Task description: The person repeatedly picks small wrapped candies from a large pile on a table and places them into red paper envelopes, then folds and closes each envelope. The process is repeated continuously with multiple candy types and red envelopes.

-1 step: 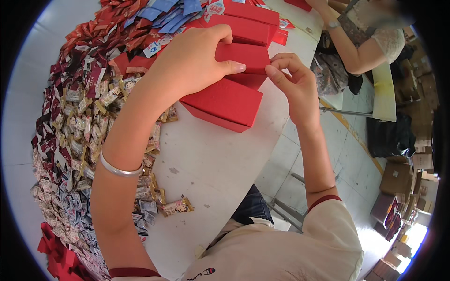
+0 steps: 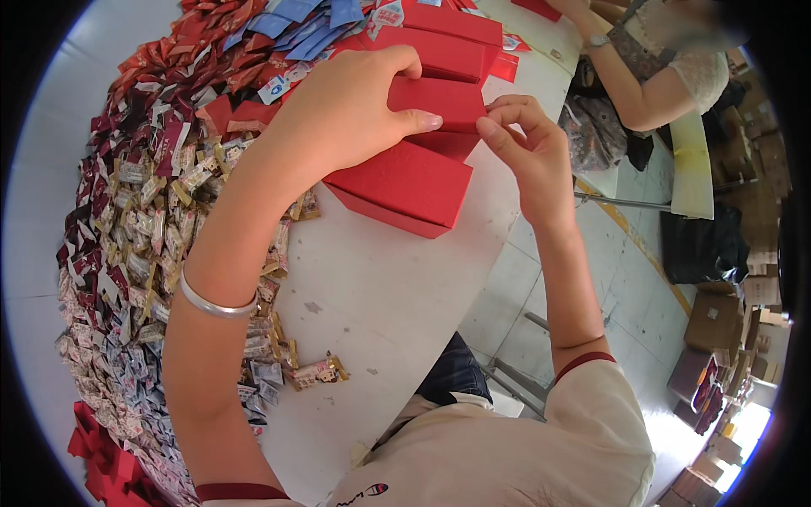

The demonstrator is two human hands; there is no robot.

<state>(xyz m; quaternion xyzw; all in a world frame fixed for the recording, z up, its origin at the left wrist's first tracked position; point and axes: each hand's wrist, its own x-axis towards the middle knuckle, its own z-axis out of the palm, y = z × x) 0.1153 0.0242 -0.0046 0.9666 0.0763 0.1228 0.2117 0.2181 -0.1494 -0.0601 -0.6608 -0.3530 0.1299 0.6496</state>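
A red cardboard box (image 2: pixel 448 101) lies in a row of similar boxes on the white table. My left hand (image 2: pixel 351 110) grips it, thumb on top and bent fingers across its far side. At the box's right end, my right hand (image 2: pixel 532 152) is closed in a pinch, thumb and forefinger against the corner. What part is between those fingertips is hidden. Another red box (image 2: pixel 405 186) sits angled on the near side of the held one, below my left wrist. More red boxes (image 2: pixel 443 52) stand just beyond it.
Small wrapped sweets (image 2: pixel 152 220) are heaped along the table's left side, with red packets (image 2: pixel 169 55) and blue packets (image 2: pixel 296 29) at the back. One gold-wrapped sweet (image 2: pixel 319 372) lies apart on the white table (image 2: pixel 363 313). A co-worker's arm (image 2: pixel 629 89) is at the upper right. Cartons (image 2: pixel 714 321) stand beyond.
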